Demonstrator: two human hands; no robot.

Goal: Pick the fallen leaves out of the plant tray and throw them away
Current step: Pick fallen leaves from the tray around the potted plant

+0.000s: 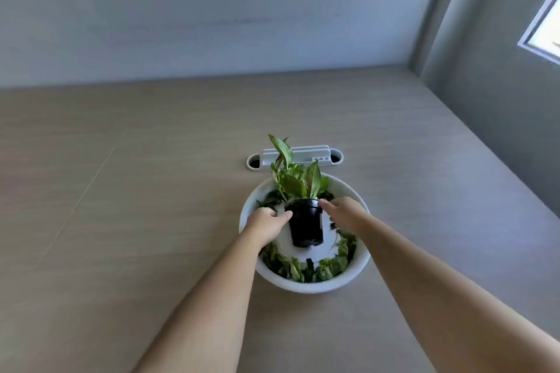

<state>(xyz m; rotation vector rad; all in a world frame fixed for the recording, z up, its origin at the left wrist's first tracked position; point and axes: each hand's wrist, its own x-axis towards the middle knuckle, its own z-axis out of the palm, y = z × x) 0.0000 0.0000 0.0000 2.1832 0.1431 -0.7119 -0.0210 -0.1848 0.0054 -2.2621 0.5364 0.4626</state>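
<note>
A white round plant tray sits on the wooden tabletop. A black pot with a small green plant stands upright at its centre. Fallen leaves lie in a ring along the tray's inner wall, thickest at the near side, with more at the far left. My left hand is at the pot's left side, fingers curled and thumb on the rim. My right hand is at the pot's right side, fingertips on the rim. No leaf shows in either hand.
A white cable-port fitting is set into the tabletop just behind the tray. A grey wall runs along the table's far edge, and a wall with a window closes the right side. Bare wood surrounds the tray.
</note>
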